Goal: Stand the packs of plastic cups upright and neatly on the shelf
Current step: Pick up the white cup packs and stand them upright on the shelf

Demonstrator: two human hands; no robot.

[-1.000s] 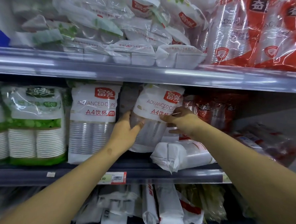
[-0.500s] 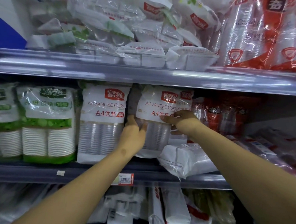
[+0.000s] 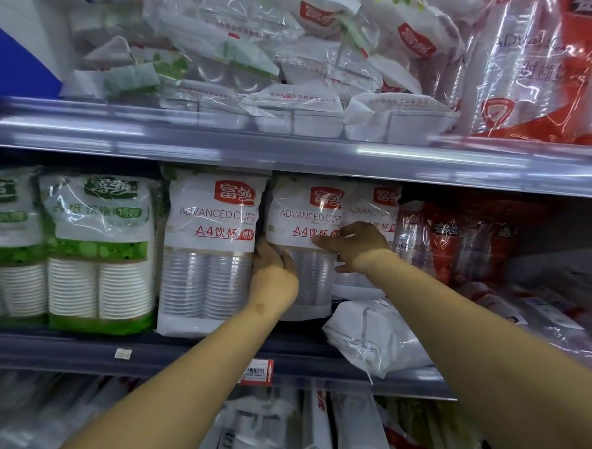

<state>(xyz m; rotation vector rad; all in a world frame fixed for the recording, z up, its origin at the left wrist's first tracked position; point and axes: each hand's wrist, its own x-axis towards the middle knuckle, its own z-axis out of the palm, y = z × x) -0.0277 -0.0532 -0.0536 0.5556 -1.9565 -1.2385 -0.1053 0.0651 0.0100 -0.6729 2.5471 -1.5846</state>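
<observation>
Both hands are up on the middle shelf (image 3: pixel 191 358), and between them stands a pack of clear plastic cups (image 3: pixel 303 221) with a white top and a red logo, upright or very nearly so. The left hand (image 3: pixel 274 281) cups the pack's lower left side, its fingers (image 3: pixel 287 262) curled around the clear stack of cups and pressed against the wrap. The right hand (image 3: pixel 357 243) lies flat on the front of the pack near the printed lettering, its fingers (image 3: pixel 324 241) held together and pushing on the white band, thumb hanging below. Just left of the left hand's fingers, touching or almost touching the held pack, a second white cup pack (image 3: pixel 211 250) stands straight on the shelf. Further left stand two green-labelled packs of white cups (image 3: pixel 97 251). Right behind the right hand's fingers, a third white pack (image 3: pixel 374 208) shows its top, partly hidden by the wrist. Below the right wrist a white pack lying on its side (image 3: pixel 374 335) juts over the shelf edge. Beyond the right hand's fingers, red-labelled packs (image 3: pixel 448 239) crowd the dim back of the shelf. A red price tag (image 3: pixel 257 371) sits on the shelf rail beneath the left forearm. The upper shelf (image 3: pixel 291 152) carries a loose heap of wrapped white trays (image 3: pixel 293 111).
</observation>
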